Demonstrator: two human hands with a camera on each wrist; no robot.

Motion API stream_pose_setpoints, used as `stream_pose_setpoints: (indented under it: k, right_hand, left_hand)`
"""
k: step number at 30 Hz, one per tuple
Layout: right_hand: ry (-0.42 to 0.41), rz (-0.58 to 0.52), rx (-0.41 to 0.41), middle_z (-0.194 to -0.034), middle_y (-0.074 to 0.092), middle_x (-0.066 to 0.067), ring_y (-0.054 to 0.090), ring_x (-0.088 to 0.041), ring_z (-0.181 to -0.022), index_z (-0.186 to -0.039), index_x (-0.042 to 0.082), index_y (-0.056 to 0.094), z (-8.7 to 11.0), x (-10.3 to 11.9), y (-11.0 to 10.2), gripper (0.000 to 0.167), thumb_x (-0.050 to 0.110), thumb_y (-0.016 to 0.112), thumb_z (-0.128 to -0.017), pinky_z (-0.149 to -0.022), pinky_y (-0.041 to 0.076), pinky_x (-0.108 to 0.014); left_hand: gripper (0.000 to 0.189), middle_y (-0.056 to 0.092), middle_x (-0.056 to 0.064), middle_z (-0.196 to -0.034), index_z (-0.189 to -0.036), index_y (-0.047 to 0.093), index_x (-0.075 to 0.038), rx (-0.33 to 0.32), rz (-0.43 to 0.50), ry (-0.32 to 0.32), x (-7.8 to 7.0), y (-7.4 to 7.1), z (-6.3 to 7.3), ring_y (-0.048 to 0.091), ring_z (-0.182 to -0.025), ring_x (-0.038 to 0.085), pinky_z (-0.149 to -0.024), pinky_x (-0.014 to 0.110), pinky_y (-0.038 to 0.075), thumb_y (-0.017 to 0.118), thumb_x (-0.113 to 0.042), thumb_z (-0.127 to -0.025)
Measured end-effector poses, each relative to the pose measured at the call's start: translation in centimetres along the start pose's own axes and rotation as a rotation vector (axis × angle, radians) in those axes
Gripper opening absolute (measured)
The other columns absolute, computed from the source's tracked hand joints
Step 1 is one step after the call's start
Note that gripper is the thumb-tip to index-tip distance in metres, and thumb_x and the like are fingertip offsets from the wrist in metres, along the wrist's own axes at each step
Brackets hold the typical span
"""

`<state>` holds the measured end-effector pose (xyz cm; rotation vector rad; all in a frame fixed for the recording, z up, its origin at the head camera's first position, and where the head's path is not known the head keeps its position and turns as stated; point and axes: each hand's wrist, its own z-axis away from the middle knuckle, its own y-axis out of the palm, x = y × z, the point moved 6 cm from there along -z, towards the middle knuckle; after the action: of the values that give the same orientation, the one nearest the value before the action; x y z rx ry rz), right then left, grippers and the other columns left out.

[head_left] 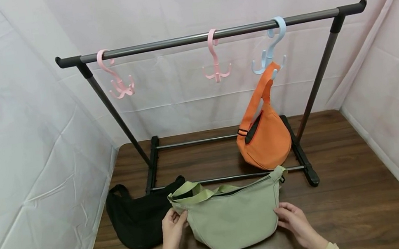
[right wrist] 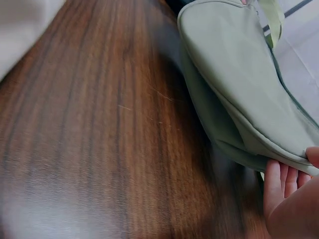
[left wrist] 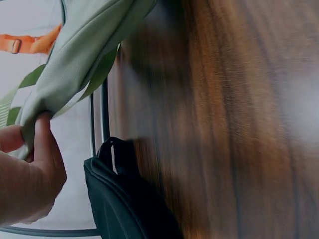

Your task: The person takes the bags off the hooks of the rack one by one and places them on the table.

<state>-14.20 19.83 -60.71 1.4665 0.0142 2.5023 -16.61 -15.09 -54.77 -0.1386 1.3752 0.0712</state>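
Note:
A sage-green shoulder bag (head_left: pixel 235 217) is held up between both hands close over the dark wooden table, its zipper side and strap (head_left: pixel 193 196) toward the rack. My left hand (head_left: pixel 173 229) pinches its left end between thumb and fingers; the left wrist view shows the green cloth (left wrist: pixel 79 55) gathered in that pinch. At the right edge my right hand (head_left: pixel 294 220) grips the bag, thumb in front and fingers behind, as the right wrist view shows on the seam of the green bag (right wrist: pixel 239 74). A black bag (head_left: pixel 140 217) lies on the table beside the left hand.
Behind the green bag stands a metal rack (head_left: pixel 174 43). Two pink hooks (head_left: pixel 215 56) (head_left: pixel 115 76) and a blue hook (head_left: pixel 272 45) hang on its bar. From the blue one hangs an orange bag (head_left: pixel 266 137). White cloth walls (head_left: pixel 26 141) close in the sides and back.

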Motion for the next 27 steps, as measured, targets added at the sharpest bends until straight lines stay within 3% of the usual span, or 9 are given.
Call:
stream_pose_setpoints:
  k: [6, 10, 15, 22, 27]
  right_hand:
    - [0.0, 0.001, -0.027, -0.083, 0.06, 0.003, 0.058, -0.01, -0.076, -0.106, 0.0, 0.053, -1.3, 0.5, -0.2, 0.027, 0.014, 0.061, -0.083, -0.067, 0.05, -0.026]
    - [0.006, 0.002, -0.025, -0.081, 0.06, 0.003, 0.059, -0.009, -0.074, -0.106, 0.001, 0.052, -2.0, 0.6, -0.3, 0.027, 0.015, 0.061, -0.084, -0.066, 0.05, -0.025]
    - [0.016, 0.015, -0.029, -0.082, 0.059, 0.003, 0.058, -0.008, -0.075, -0.109, 0.0, 0.049, -2.7, 0.7, -0.6, 0.031, 0.016, 0.06, -0.085, -0.067, 0.051, -0.024]
    - [0.038, 0.03, -0.031, -0.083, 0.058, 0.003, 0.058, -0.008, -0.075, -0.116, -0.003, 0.045, -3.1, 0.3, -0.9, 0.039, 0.018, 0.06, -0.086, -0.067, 0.05, -0.024]
    - [0.043, 0.03, -0.034, -0.084, 0.059, 0.004, 0.058, -0.007, -0.075, -0.123, -0.006, 0.041, -3.4, 0.0, -1.0, 0.047, 0.018, 0.059, -0.086, -0.067, 0.05, -0.024]
  left_hand:
    - [0.027, 0.058, 0.006, -0.089, -0.109, 0.052, 0.009, -0.049, 0.013, 0.019, 0.3, 0.8, -1.8, 0.056, -0.072, 0.005, -0.059, 0.02, 0.048, 0.057, -0.006, -0.088]
    - [0.027, 0.059, 0.011, -0.089, -0.109, 0.053, 0.01, -0.098, 0.012, 0.031, 0.3, 1.1, -2.6, 0.056, -0.071, 0.006, -0.058, 0.019, 0.048, 0.058, -0.005, -0.087]
    - [0.029, 0.06, 0.018, -0.096, -0.111, 0.053, 0.01, -0.143, -0.025, 0.042, 0.3, 1.7, -3.4, 0.058, -0.074, 0.006, -0.059, 0.02, 0.049, 0.059, -0.005, -0.086]
    - [0.029, 0.063, 0.017, -0.093, -0.108, 0.057, 0.008, -0.22, -0.071, 0.048, 1.0, 2.0, -4.5, 0.059, -0.072, 0.007, -0.058, 0.019, 0.049, 0.063, -0.005, -0.083]
    - [0.028, 0.064, 0.018, -0.09, -0.105, 0.06, 0.008, -0.264, -0.122, 0.066, 1.5, 1.9, -5.0, 0.064, -0.074, 0.016, -0.057, 0.022, 0.052, 0.066, -0.003, -0.08]
